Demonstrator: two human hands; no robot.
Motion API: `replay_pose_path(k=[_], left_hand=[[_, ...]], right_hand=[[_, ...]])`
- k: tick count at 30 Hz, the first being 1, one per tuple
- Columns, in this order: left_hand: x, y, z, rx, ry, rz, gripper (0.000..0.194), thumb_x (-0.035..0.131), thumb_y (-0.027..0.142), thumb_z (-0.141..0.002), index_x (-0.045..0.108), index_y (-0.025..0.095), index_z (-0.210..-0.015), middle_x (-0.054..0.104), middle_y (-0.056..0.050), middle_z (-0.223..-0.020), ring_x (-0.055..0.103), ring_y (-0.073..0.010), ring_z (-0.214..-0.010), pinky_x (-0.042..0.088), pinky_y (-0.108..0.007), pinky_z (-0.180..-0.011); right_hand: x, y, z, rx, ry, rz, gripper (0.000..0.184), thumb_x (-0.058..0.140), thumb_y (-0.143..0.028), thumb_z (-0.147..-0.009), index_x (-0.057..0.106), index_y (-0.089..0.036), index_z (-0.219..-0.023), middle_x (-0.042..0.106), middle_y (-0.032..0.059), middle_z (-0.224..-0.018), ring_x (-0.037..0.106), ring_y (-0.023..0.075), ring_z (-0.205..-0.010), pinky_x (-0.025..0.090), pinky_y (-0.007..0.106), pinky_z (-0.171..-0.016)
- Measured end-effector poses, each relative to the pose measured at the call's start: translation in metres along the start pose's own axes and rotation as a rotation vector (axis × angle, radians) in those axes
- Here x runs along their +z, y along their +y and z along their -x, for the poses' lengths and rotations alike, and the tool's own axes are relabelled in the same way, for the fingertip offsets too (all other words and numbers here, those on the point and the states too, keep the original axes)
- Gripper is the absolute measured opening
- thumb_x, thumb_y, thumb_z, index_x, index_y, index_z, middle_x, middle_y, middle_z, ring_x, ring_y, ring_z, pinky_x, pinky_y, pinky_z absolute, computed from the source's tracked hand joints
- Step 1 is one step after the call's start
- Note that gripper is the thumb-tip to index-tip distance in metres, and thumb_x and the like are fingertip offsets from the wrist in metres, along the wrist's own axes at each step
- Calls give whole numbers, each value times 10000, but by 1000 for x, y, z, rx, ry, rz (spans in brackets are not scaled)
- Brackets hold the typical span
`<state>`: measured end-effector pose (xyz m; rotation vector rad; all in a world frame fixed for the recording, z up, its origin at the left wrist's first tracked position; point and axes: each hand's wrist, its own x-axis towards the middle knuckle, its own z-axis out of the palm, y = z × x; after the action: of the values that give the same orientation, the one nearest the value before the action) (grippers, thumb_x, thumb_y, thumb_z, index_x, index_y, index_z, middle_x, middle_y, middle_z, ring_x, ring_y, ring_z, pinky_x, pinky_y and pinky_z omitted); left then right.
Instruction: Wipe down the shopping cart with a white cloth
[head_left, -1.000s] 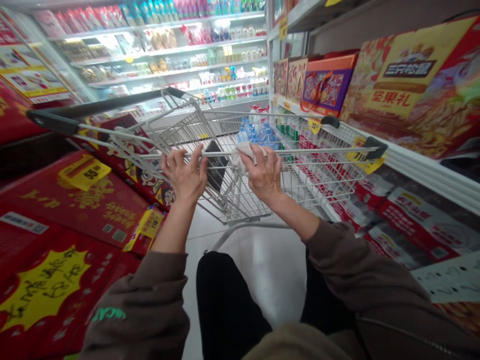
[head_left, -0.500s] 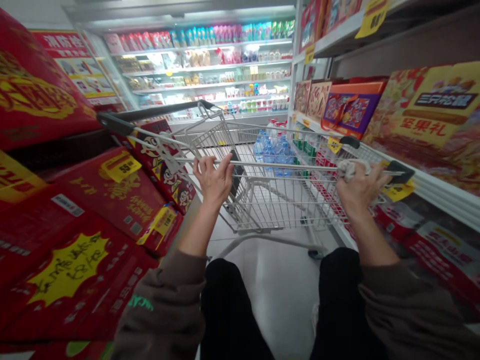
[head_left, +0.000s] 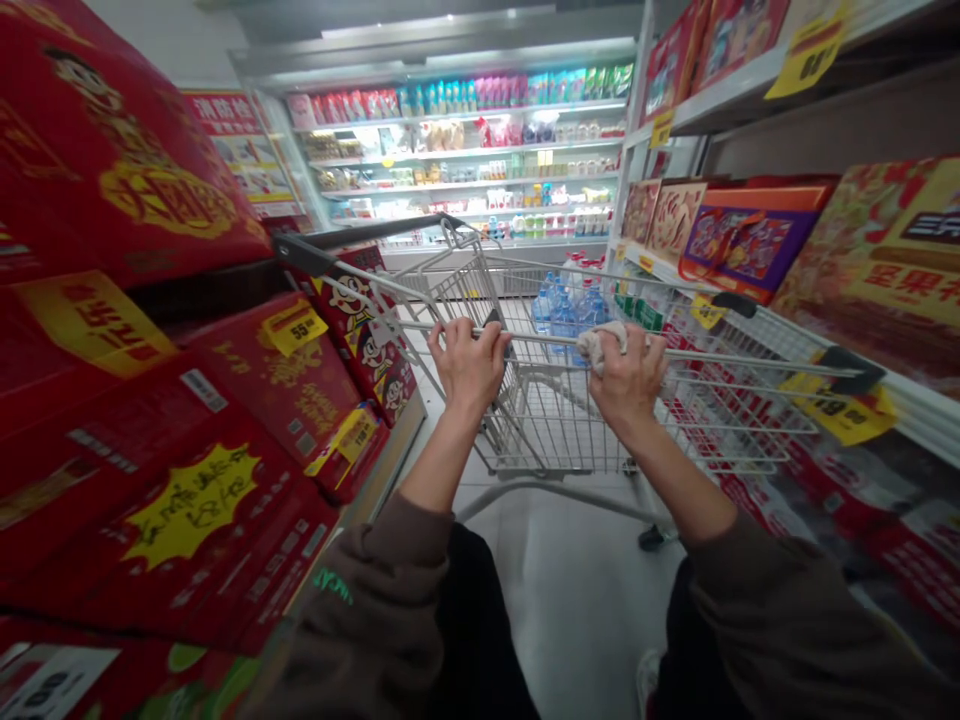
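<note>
The right hand (head_left: 628, 385) holds a bunched pale cloth (head_left: 600, 344) on the near top rail (head_left: 544, 339) of a wire cart (head_left: 551, 430), fingers wrapped over both; the left hand's (head_left: 469, 370) fingers curl over the rail farther left. The cloth looks soft and light, best bunched under the palm. The rail looks stiff and smooth, graspable along its length. Red boxes (head_left: 165, 420) flank the left, shelves (head_left: 724, 88) the right; on wheels (head_left: 651, 539), the cart probably rolls easily.
</note>
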<state>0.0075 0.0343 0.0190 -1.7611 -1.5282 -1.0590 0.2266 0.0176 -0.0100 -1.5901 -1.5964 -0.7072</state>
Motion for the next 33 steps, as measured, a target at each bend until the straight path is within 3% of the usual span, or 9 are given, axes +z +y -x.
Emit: replay_pose_path(k=[5, 10, 16, 19, 26, 33], left_hand=[[5, 15, -4, -22, 23, 53, 362, 480, 518, -1011, 737, 264, -1003, 653, -83, -1032, 561, -284, -1075, 293, -519, -1120], [9, 48, 1, -11, 75, 31, 363, 461, 502, -1020, 720, 249, -994, 651, -88, -1007, 564, -287, -1067, 314, -516, -1113], [5, 83, 18, 41, 1, 29, 388, 486, 425, -1018, 620, 239, -1330, 635, -117, -1166, 512, -309, -1254, 242, -536, -1190], [7, 88, 23, 40, -22, 41, 448, 484, 452, -1015, 585, 243, -1398, 621, -127, -1235, 484, -320, -1313, 212, -559, -1208], [4, 86, 29, 54, -42, -21, 489, 426, 416, -1039, 514, 231, -1482, 635, -129, -1270, 500, -299, -1322, 229, -554, -1202], [-17, 74, 29, 149, -176, -57, 577, 388, 370, -1053, 362, 135, -1579, 539, -150, -1500, 420, -275, -1454, 202, -503, -1247]], right_hand=[[9, 23, -12, -3, -54, -29, 339, 552, -293, -911, 636, -236, -1236, 526, 142, -1374, 421, 355, -1199, 437, 492, -947], [15, 54, -26, 12, -104, -63, 328, 564, -298, -891, 659, -238, -1200, 533, 137, -1353, 424, 354, -1201, 444, 487, -944], [20, 89, -39, 35, -133, -109, 332, 565, -320, -878, 693, -216, -1166, 545, 146, -1324, 437, 349, -1174, 451, 489, -919], [15, 74, -42, 6, -159, -138, 314, 581, -323, -871, 704, -224, -1142, 561, 140, -1304, 450, 347, -1156, 454, 462, -882], [-6, -2, -34, -116, -170, -220, 320, 605, -259, -868, 668, -263, -1182, 563, 119, -1344, 461, 334, -1178, 441, 421, -864], [9, 0, -43, -116, -208, -225, 284, 563, -326, -928, 665, -265, -1185, 561, 114, -1347, 451, 320, -1186, 431, 409, -898]])
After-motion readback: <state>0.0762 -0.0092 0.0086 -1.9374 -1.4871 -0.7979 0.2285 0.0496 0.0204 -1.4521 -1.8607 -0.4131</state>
